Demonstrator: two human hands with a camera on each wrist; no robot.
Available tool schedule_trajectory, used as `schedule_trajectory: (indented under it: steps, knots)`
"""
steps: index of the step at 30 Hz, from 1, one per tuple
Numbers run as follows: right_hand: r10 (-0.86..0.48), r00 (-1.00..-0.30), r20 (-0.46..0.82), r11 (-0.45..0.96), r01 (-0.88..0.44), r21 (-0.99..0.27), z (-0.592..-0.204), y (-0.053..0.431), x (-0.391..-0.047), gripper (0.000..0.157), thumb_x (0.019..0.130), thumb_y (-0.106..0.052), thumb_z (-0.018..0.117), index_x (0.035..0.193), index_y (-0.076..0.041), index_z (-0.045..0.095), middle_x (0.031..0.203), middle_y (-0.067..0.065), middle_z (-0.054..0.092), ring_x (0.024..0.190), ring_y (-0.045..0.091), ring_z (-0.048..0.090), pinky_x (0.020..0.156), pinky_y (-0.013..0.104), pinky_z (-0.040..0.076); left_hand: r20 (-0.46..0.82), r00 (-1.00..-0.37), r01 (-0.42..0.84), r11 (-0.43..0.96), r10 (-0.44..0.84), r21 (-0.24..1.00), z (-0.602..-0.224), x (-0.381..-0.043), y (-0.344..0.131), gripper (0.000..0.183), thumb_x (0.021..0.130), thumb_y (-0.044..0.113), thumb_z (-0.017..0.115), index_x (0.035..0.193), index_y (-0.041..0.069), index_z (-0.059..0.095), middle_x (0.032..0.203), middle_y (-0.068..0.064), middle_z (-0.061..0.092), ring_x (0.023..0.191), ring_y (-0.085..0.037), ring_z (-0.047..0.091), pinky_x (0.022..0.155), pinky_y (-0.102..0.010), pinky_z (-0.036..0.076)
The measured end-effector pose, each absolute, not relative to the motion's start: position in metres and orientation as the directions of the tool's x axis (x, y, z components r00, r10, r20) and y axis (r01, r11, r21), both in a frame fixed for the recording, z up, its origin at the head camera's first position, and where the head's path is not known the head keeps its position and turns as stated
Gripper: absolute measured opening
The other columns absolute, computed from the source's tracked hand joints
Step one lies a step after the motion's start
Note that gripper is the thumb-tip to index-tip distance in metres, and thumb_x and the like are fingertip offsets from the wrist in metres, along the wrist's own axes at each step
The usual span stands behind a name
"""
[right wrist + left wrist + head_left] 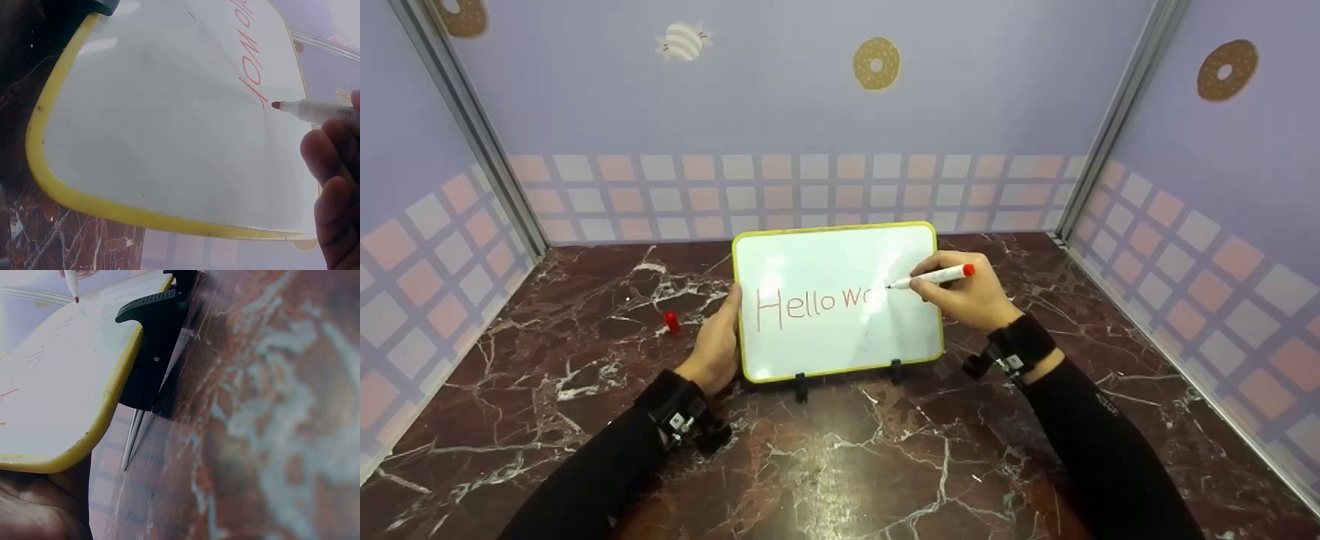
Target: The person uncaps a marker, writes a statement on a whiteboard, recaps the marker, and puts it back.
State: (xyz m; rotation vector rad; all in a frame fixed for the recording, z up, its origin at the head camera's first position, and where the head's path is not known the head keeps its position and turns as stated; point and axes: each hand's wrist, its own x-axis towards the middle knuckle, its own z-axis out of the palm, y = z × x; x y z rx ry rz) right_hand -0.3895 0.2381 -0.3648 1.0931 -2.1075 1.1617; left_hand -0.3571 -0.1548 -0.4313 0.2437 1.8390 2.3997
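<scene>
A whiteboard (825, 337) with a yellow frame leans upright on black stand clips (801, 386). Red handwriting (250, 70) on it reads "Hello Wor". My left hand (715, 346) holds the board by its left edge; its fingers are mostly hidden behind, and the palm (34, 512) shows under the frame in the left wrist view. Between thumb and fingers, my right hand (967, 296) pinches a white marker (941, 276) with a red end. The marker's red tip (277, 105) is close beside the last letter; whether it touches the surface I cannot tell.
A red marker cap (672, 322) stands on the dark marbled table (840, 465), left of my left hand. Walls with printed doughnuts and pink and white squares (840, 187) enclose the table at the back and both sides.
</scene>
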Motion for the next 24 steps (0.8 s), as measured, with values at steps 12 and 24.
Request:
schedule_trajectory:
  steps: [12,24]
  knots:
    - [-0.412,-0.561,0.718,0.326,-0.827,-0.459,-0.3648,0.2391,-0.3894,0.006,0.095,-0.002,0.086,0.1,-0.004,0.084,0.083,0.001,0.077,0.059,0.011,0.059,0.055,0.018,0.046,0.064,-0.985,0.022,-0.254,0.159,0.967,-0.432,-0.359,-0.1535,0.072,0.118,0.064,0.033,0.164,0.012,0.052,0.136,-0.017,0.074,0.115,-0.032,0.076,0.098,-0.047,0.062]
    - [-0.402,-0.562,0.723,0.316,-0.826,-0.467,-0.3685,0.2412,-0.3893,0.01,0.09,0.005,0.086,0.097,-0.002,0.083,0.08,0.006,0.077,0.058,0.007,0.057,0.053,0.015,0.044,0.064,-0.98,0.012,-0.265,0.189,0.964,-0.4313,-0.3581,-0.1551,0.072,0.118,0.065,0.03,0.166,0.016,0.05,0.142,-0.019,0.071,0.12,-0.035,0.074,0.1,-0.051,0.061]
